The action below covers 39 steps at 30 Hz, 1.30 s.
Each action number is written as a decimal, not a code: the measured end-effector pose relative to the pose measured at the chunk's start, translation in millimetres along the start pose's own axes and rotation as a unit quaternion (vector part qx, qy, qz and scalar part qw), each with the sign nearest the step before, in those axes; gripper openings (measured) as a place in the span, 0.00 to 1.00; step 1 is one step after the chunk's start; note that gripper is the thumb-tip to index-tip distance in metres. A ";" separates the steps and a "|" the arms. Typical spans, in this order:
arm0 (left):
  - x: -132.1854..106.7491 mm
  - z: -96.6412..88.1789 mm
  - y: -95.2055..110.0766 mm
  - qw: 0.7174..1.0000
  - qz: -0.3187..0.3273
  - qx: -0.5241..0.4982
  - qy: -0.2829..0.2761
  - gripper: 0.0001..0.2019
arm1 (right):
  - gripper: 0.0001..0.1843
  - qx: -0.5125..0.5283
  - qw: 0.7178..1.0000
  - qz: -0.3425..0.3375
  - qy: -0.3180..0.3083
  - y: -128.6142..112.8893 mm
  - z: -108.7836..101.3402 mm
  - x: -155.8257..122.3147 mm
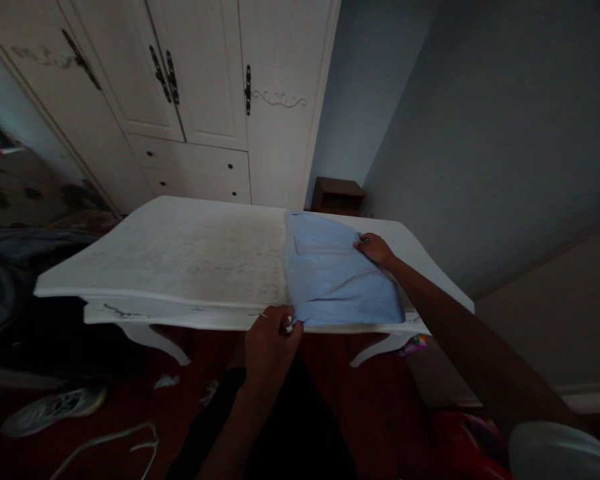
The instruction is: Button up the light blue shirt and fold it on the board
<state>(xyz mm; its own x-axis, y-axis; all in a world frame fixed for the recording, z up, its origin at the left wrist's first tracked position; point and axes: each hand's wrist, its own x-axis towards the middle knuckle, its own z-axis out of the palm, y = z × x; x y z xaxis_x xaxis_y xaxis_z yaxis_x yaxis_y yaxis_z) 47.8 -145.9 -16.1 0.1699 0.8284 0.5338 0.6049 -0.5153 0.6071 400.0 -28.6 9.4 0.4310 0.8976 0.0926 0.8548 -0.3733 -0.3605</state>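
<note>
A folded light blue shirt (333,273) lies on the right part of a white table (180,257). My left hand (270,340) is at the table's near edge, fingers pinched on the shirt's near left corner. My right hand (375,248) rests on the shirt's right edge farther back, fingers curled onto the cloth, seemingly gripping it.
A white wardrobe (205,100) with dark handles stands behind the table. A small brown stand (337,195) sits in the corner by the grey wall. Dark clothes (10,280) lie at the left. A sneaker (55,407) and a white hanger (115,443) lie on the red floor.
</note>
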 end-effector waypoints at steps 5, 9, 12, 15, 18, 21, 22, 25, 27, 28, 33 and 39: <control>-5.7 8.1 6.7 0.999 0.040 -0.011 0.017 0.11 | 0.19 -0.021 1.000 -0.002 0.004 -0.6 2.2 -3.2; -17.4 12.2 6.2 0.994 0.028 -0.075 0.077 0.02 | 0.18 -0.042 0.999 -0.007 -0.003 -3.5 0.7 -2.3; -22.6 12.4 3.0 0.995 0.000 -0.079 0.057 0.14 | 0.16 -0.064 0.998 -0.016 -0.012 -11.6 -6.9 -1.5; -21.9 11.3 0.4 0.998 0.032 -0.039 0.037 0.12 | 0.19 -0.082 0.995 -0.052 0.011 -33.8 -16.7 -3.6; -18.9 8.1 0.4 0.996 0.080 -0.011 0.035 0.13 | 0.20 -0.078 0.985 -0.143 0.048 -73.6 -16.8 -4.9; -17.1 2.1 1.0 0.995 0.094 -0.008 0.017 0.13 | 0.24 -0.042 0.965 -0.257 0.038 -120.5 0.8 -0.3; -16.8 -0.2 0.9 0.996 0.091 -0.008 0.002 0.12 | 0.25 -0.027 0.960 -0.277 0.025 -134.5 9.5 2.5; -16.8 -6.4 -0.5 0.996 0.077 0.007 -0.042 0.10 | 0.28 -0.021 0.972 -0.232 -0.022 -163.4 36.5 11.3; -17.4 -8.9 -0.6 0.996 0.072 0.024 -0.049 0.10 | 0.30 -0.028 0.981 -0.190 -0.035 -170.7 50.7 15.3; -18.0 -9.7 0.2 0.996 0.070 0.034 -0.048 0.10 | 0.31 -0.027 0.984 -0.175 -0.035 -171.5 56.0 16.7; -23.0 -11.6 10.5 0.996 0.073 0.050 -0.025 0.10 | 0.33 -0.003 0.989 -0.148 -0.022 -164.3 68.8 22.3; -29.1 -8.5 12.9 0.991 0.114 0.066 0.025 0.10 | 0.37 -0.002 0.989 -0.145 -0.017 -159.5 76.0 31.1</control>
<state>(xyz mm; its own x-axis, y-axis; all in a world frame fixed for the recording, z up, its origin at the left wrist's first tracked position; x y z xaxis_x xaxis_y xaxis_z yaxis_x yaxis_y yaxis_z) 44.0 -178.5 -18.8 0.2783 0.6798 0.6786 0.6521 -0.6525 0.3861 255.1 76.7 -0.8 0.1569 0.9744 0.1613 0.9427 -0.0990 -0.3187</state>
